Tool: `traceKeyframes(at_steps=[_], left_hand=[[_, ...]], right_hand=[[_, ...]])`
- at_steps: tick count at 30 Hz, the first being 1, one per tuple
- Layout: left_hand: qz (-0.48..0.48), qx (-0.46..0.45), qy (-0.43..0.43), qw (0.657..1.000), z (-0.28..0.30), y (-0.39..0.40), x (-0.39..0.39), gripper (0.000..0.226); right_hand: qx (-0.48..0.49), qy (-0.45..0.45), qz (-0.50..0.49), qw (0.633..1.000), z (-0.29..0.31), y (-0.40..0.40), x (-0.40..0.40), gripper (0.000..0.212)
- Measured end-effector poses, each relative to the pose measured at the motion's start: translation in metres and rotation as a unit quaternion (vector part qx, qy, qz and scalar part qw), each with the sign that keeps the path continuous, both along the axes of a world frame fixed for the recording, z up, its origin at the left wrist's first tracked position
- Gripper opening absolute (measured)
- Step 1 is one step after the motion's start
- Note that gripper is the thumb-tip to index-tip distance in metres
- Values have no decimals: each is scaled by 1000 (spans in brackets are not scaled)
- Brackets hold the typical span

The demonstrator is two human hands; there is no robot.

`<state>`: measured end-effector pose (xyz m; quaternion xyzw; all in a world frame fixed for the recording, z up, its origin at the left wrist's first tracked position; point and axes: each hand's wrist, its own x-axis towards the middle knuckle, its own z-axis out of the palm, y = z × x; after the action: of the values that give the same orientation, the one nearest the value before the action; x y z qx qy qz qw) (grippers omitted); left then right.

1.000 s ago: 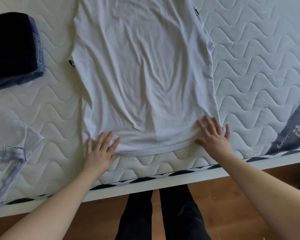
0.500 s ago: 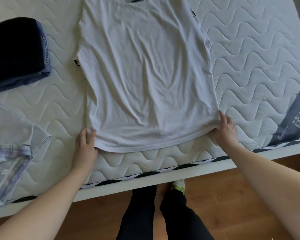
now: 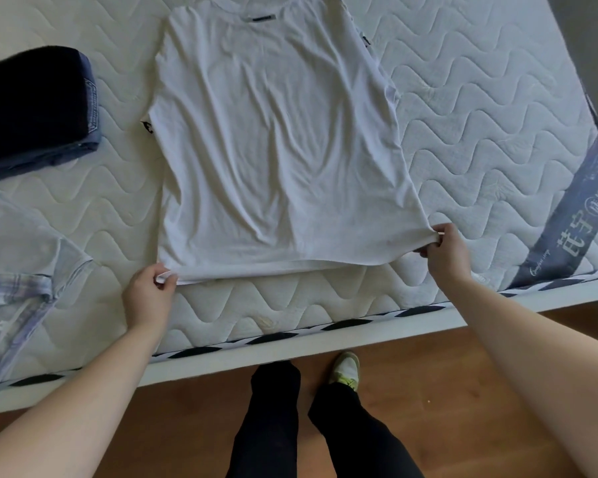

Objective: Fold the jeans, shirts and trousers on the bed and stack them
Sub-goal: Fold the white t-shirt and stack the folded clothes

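A white T-shirt [image 3: 277, 150] lies spread flat on the bed [image 3: 480, 108], collar toward the far side and hem toward the near edge of the mattress. Both sleeves are tucked under the body of the shirt, and a dark label shows at the neckline.

The person stands at the near edge of the bed. The left hand [image 3: 149, 296] pinches the left hem corner of the T-shirt between thumb and curled fingers [image 3: 166, 281]; a small fold of white cloth shows inside the grip. The right hand [image 3: 444, 251] grasps the right hem corner in the same way, fingers clenched on the fabric, and that corner is raised slightly off the mattress. The hem between the two hands runs nearly straight, parallel to the bed edge.

To the left of the T-shirt, well apart from it, a folded pair of dark jeans [image 3: 32, 108] rests on the mattress. Nearer the bed edge, also left of the T-shirt, lies an unfolded pale shirt [image 3: 21, 257] with a faint check pattern on its inner fabric. To the right of the T-shirt, a grey printed band [image 3: 573, 215] crosses the mattress corner.

Below the hem, past the bed edge, the wooden floor [image 3: 428, 391], dark trouser legs and one light shoe [image 3: 346, 369] are visible.
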<state>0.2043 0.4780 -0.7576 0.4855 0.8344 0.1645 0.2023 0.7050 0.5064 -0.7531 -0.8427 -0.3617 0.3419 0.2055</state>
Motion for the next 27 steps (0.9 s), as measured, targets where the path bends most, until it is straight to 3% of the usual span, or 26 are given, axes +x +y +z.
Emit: traceKeyframes(at_steps=[14,20,23,27], left_hand=[[-38,-4,16,999,28,-15,-30,42],[31,1,15,999,36,-23,-28,43],[61,-11,-2,998,42,-20,-26,39],[117,-16,-52,992,61,-16,-23,25]], right_hand=[[-22,-102,68,992,24,-6,30,34],[-39,-234,207,949,31,-16,40,17],[-35,-242,181,953,37,-17,43,17],[1,-159,94,983,59,-15,40,22]])
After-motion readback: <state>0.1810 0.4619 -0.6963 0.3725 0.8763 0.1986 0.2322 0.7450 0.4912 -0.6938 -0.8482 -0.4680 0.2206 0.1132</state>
